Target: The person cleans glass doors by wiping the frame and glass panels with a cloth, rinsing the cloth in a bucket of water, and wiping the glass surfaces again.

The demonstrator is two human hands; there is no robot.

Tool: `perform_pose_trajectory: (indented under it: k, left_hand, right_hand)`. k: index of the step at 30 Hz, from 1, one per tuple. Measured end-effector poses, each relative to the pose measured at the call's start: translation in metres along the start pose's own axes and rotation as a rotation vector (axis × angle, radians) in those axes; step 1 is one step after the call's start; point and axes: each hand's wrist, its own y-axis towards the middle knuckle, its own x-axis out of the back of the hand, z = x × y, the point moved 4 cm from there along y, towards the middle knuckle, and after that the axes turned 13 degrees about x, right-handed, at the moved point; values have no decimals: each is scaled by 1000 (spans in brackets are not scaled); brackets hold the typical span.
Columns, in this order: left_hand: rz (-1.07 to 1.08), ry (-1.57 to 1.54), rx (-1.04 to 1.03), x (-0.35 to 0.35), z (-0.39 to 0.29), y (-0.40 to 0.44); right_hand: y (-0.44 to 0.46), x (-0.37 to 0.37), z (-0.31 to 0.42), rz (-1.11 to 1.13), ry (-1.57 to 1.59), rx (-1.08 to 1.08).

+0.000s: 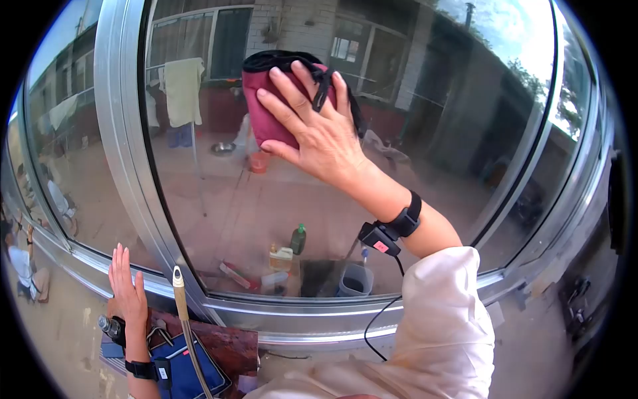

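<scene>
My right hand (319,133) lies spread on a dark red cloth pouch (266,120) with a black rim and black cord, pressing it flat against the large window pane (279,199). Its fingers are apart over the cloth. At the lower left, my left hand (128,286) is raised with its fingers stretched, beside the metal window frame (129,146), holding nothing visible. Whether it touches the glass or frame is hard to tell. Both wrists wear black straps with small devices.
Below the window, a blue bag (193,366) and a clear-capped bottle (109,326) rest on a reddish-brown board (242,342). A pale-tipped stick (180,299) rises beside them. A person (25,266) sits at the far left. The pane reflects a yard.
</scene>
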Motion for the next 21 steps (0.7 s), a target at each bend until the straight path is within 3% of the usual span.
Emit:
perform_pose_trajectory:
  k: [5,11,15,21]
  left_hand:
    - [-201,48,-82,8,-42,46]
    - [-307,33,-98,5,-103,82]
    - [-291,77,-56,-2,-109,90]
    - [-273,81,-42,2,-124,97]
  right_hand:
    - [-89,89,-132,-187,-454,-340]
    - [-255,173,-246,-228,-580,-736]
    - [-327,212,-279,-187,-643,-753]
    - [-320,231,-307,-263,-543,-602]
